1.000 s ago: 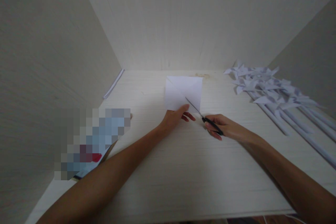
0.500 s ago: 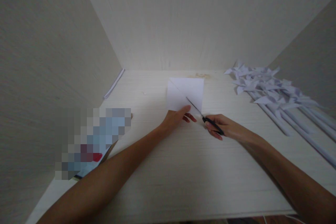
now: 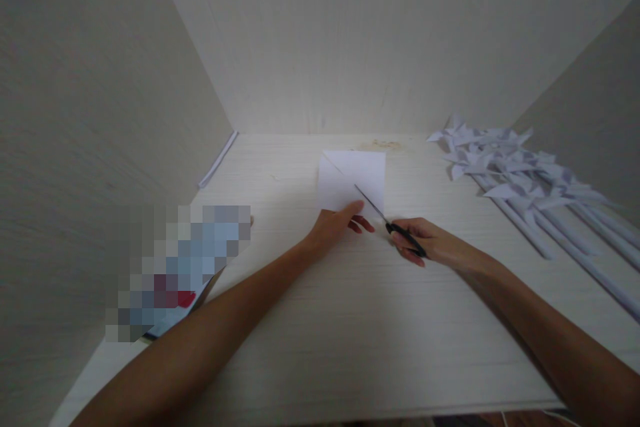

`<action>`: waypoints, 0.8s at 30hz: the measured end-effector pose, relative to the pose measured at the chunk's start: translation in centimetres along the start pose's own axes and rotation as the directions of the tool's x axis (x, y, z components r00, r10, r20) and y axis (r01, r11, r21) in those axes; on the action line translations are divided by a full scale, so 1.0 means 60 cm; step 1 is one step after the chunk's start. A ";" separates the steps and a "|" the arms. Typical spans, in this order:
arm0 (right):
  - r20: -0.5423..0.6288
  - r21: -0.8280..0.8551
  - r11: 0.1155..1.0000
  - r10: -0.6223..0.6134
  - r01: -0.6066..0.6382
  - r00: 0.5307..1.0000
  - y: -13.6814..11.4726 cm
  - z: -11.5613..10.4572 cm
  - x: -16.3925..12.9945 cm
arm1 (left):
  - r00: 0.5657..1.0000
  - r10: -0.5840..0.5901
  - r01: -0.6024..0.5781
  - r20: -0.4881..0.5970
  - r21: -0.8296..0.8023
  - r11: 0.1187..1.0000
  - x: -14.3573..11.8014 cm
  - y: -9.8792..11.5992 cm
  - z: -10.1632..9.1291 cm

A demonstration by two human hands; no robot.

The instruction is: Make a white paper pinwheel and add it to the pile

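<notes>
Here my left hand [image 3: 334, 225] lies on the near edge of a square sheet of white paper [image 3: 352, 180], fingers curled together and pinching that edge, with the thumb stretched along the top. The paper rests flat on the pale bench [image 3: 320, 347], about midway across and toward the far wall, and a diagonal crease or cut line runs from its far left corner down toward the middle.

My right hand [image 3: 430, 243] sits just right of the left one, wrapped tight around the black handles of a pair of scissors [image 3: 387, 223]. The blades point up and to the left, with their tips over the near right part of the paper. They look almost closed, though I cannot tell whether they actually bite into the sheet or only lie on it.

Off to the far right lies a heap of white paper pinwheels [image 3: 510, 163] on long rolled paper sticks, the sticks fanning out toward the near right, well apart from my hands. On the near left, against the side wall, sits a blurred-out item [image 3: 175, 267] with blue and red patches. A thin white strip [image 3: 217, 159] lies along the foot of the left wall, farther back.
</notes>
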State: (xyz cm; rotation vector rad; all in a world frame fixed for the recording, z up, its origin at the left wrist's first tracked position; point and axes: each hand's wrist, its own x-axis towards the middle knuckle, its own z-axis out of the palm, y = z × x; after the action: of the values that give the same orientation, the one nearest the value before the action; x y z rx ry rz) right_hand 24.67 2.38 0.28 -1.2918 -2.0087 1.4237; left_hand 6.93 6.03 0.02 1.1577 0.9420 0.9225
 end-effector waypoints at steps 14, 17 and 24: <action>0.006 0.024 1.000 -0.008 0.008 1.000 0.000 0.000 0.000 | 1.000 0.007 -0.007 -0.001 0.017 1.000 0.005 -0.008 -0.004; 0.003 -0.002 1.000 0.000 0.000 1.000 -0.001 0.000 0.000 | 1.000 0.001 -0.001 -0.001 0.029 1.000 0.005 -0.008 -0.004; -0.008 -0.005 1.000 -0.003 0.003 1.000 -0.001 0.000 0.000 | 1.000 -0.006 0.006 -0.005 0.020 1.000 0.003 -0.007 -0.004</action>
State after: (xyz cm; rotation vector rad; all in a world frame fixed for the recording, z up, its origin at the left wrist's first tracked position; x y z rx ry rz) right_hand 24.65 2.38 0.36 -1.2941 -2.0098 1.4105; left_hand 6.79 6.19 -0.43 1.1696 0.9604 0.9132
